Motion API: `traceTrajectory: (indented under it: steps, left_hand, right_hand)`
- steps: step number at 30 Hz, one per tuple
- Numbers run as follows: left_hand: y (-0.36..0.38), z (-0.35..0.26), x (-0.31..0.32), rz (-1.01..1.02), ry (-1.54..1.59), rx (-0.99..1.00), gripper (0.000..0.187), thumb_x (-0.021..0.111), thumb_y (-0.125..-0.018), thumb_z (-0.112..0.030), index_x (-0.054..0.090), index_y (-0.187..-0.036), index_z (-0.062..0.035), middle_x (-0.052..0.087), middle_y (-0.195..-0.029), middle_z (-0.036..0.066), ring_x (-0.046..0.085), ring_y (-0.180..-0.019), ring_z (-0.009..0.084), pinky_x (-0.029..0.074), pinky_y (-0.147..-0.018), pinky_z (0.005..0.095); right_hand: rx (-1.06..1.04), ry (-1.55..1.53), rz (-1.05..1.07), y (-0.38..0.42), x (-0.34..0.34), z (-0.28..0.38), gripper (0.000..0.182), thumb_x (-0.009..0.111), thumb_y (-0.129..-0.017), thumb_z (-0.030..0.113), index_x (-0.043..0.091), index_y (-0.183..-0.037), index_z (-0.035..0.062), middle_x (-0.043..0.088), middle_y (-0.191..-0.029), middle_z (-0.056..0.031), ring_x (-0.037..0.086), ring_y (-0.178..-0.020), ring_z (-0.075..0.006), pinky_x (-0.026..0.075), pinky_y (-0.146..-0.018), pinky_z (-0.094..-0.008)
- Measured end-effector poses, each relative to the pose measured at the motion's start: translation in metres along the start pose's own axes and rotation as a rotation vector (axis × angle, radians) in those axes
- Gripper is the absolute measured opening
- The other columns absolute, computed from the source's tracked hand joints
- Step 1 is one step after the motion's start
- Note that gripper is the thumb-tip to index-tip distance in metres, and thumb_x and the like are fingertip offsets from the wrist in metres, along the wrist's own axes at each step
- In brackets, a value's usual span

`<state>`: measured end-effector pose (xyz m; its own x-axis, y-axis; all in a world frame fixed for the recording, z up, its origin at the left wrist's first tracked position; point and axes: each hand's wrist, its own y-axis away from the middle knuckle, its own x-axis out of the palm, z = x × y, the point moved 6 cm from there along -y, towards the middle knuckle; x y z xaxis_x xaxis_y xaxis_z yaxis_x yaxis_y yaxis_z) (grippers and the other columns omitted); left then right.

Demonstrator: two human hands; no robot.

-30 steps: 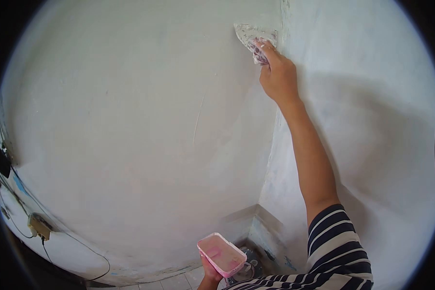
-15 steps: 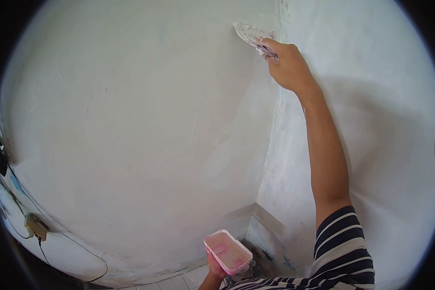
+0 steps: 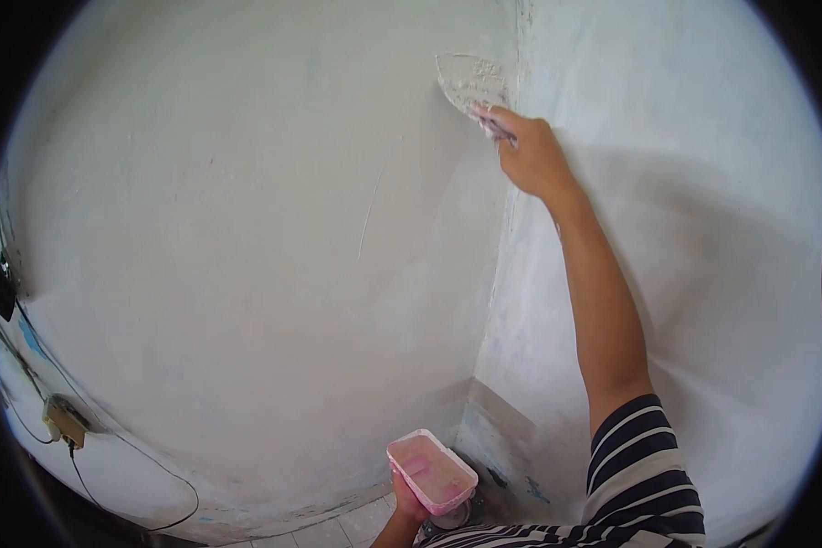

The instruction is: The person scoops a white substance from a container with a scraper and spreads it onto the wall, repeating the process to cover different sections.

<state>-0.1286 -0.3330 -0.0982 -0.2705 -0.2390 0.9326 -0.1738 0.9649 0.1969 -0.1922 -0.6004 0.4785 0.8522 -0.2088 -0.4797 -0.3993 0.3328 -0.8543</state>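
My right hand (image 3: pixel 532 155) is raised high and grips the handle of a putty knife (image 3: pixel 470 82). Its wide blade, smeared with white filler, lies against the left wall right beside the room's inner corner (image 3: pixel 511 183). Low down, my left hand (image 3: pixel 405 505) holds a pink rectangular tub (image 3: pixel 432 472) from beneath; the tub is tilted and has pale paste inside. My right sleeve is striped dark and white.
Two white plastered walls meet at the corner. A wall socket with cables (image 3: pixel 62 422) sits at the lower left. A thin vertical scratch (image 3: pixel 367 219) marks the left wall. Tiled floor (image 3: pixel 356 525) and a round object under the tub show at the bottom.
The putty knife and my right hand have slid down along the corner, and the blade now shows more of its face. The pink tub has stayed about where it was.
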Motion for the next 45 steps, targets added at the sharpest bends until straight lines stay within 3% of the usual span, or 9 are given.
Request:
traceTrajectory:
  steps: [3, 4, 13, 19, 27, 31, 33, 38, 45]
  left_hand:
    - [-0.002, 0.0, 0.005, 0.081, 0.044, -0.005, 0.085, 0.033, -0.096, -0.08, 0.051, -0.146, -0.0141, 0.059, -0.14, 0.015, 0.058, -0.128, 0.0403, 0.048, -0.106, 0.0626]
    - [-0.001, 0.0, 0.005, 0.076, 0.046, -0.002, 0.085, 0.033, -0.096, -0.08, 0.051, -0.146, -0.0141, 0.059, -0.14, 0.015, 0.058, -0.128, 0.0403, 0.048, -0.106, 0.0626]
    - [0.007, -0.002, 0.03, 0.186, 0.186, -0.009, 0.085, 0.029, -0.097, -0.079, 0.047, -0.149, -0.0142, 0.057, -0.143, 0.016, 0.056, -0.13, 0.0413, 0.047, -0.107, 0.0636]
    - [0.007, -0.003, 0.022, 0.026, -0.038, 0.11, 0.082, 0.032, -0.097, -0.078, 0.049, -0.147, -0.0152, 0.059, -0.141, 0.013, 0.058, -0.128, 0.0385, 0.049, -0.106, 0.0614]
    - [0.003, -0.001, 0.019, 0.027, -0.056, 0.135, 0.084, 0.033, -0.097, -0.079, 0.047, -0.149, -0.0155, 0.058, -0.142, 0.013, 0.057, -0.129, 0.038, 0.048, -0.106, 0.0613]
    - [0.004, -0.003, 0.018, -0.01, -0.005, 0.142, 0.081, 0.032, -0.099, -0.076, 0.048, -0.148, -0.0134, 0.058, -0.142, 0.014, 0.057, -0.13, 0.0391, 0.048, -0.107, 0.06]
    - [0.005, -0.001, 0.022, 0.028, 0.01, 0.136, 0.08, 0.032, -0.099, -0.075, 0.049, -0.147, -0.0135, 0.059, -0.141, 0.014, 0.057, -0.129, 0.0386, 0.048, -0.107, 0.0591]
    - [0.003, -0.002, 0.026, 0.019, -0.051, 0.177, 0.083, 0.032, -0.098, -0.078, 0.047, -0.149, -0.0143, 0.057, -0.144, 0.013, 0.057, -0.129, 0.0369, 0.048, -0.107, 0.0582]
    - [0.002, -0.002, 0.026, 0.104, -0.014, 0.112, 0.082, 0.031, -0.099, -0.076, 0.047, -0.15, -0.0146, 0.056, -0.145, 0.012, 0.057, -0.13, 0.0366, 0.048, -0.108, 0.0573]
  right_hand:
    - [-0.116, -0.036, -0.052, 0.018, 0.009, -0.001, 0.055, 0.05, -0.088, -0.005, 0.067, -0.135, 0.017, 0.072, -0.122, -0.0192, 0.07, -0.098, -0.0379, 0.054, -0.088, -0.0403]
    - [0.08, -0.069, 0.052, 0.02, 0.008, -0.004, 0.051, 0.051, -0.089, -0.005, 0.067, -0.134, 0.0145, 0.069, -0.126, -0.0194, 0.068, -0.108, -0.0384, 0.054, -0.095, -0.0413]
    - [-0.334, 0.072, -0.417, -0.009, -0.032, 0.006, 0.045, 0.05, -0.093, -0.005, 0.067, -0.131, 0.0105, 0.068, -0.128, -0.0168, 0.066, -0.11, -0.0395, 0.054, -0.096, -0.0452]
    - [-0.046, 0.24, -0.052, -0.022, 0.001, -0.007, 0.048, 0.05, -0.091, -0.003, 0.066, -0.133, 0.0136, 0.066, -0.134, -0.015, 0.067, -0.107, -0.0387, 0.055, -0.093, -0.0455]
    - [-0.238, 0.118, -0.209, 0.018, 0.022, -0.015, 0.048, 0.053, -0.09, -0.004, 0.065, -0.134, 0.0114, 0.066, -0.132, -0.0173, 0.068, -0.106, -0.0379, 0.055, -0.092, -0.0444]
    - [-0.033, 0.078, -0.224, -0.014, -0.005, 0.003, 0.042, 0.051, -0.094, -0.004, 0.067, -0.13, 0.0083, 0.069, -0.128, -0.0163, 0.067, -0.109, -0.0379, 0.056, -0.092, -0.0434]
    - [-0.239, -0.005, -0.384, -0.033, -0.012, 0.003, 0.041, 0.051, -0.094, -0.003, 0.068, -0.129, 0.0081, 0.07, -0.125, -0.0163, 0.068, -0.107, -0.038, 0.056, -0.091, -0.044]
    - [-0.176, 0.111, -0.193, -0.005, 0.029, -0.021, 0.049, 0.051, -0.09, -0.004, 0.063, -0.136, 0.0101, 0.063, -0.139, -0.0148, 0.066, -0.116, -0.0384, 0.055, -0.097, -0.044]
    - [-0.255, 0.177, -0.246, 0.064, 0.055, -0.022, 0.05, 0.051, -0.088, -0.007, 0.065, -0.134, 0.0101, 0.064, -0.136, -0.0172, 0.065, -0.119, -0.0374, 0.055, -0.098, -0.0421]
